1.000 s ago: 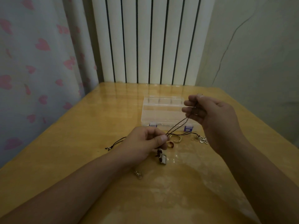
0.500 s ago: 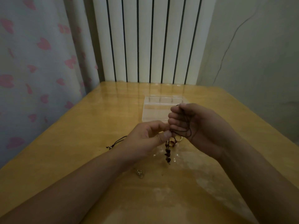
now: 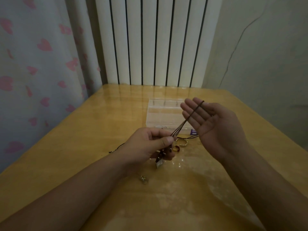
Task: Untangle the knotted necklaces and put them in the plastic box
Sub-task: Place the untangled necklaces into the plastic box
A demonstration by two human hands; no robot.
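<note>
your hands meet over the table (image 3: 83, 155), and the taut cord (image 3: 186, 120) between them bars the way to the plastic box (image 3: 160, 110) behind it. rings (image 3: 181, 142) and what looks like a small charm (image 3: 143, 179) litter the middle; the near table edge and both far sides lie free.

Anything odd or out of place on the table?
Nothing damaged. Loose jewelry lies scattered on the table: gold ring and small metal charm, outside the plastic box.
</note>
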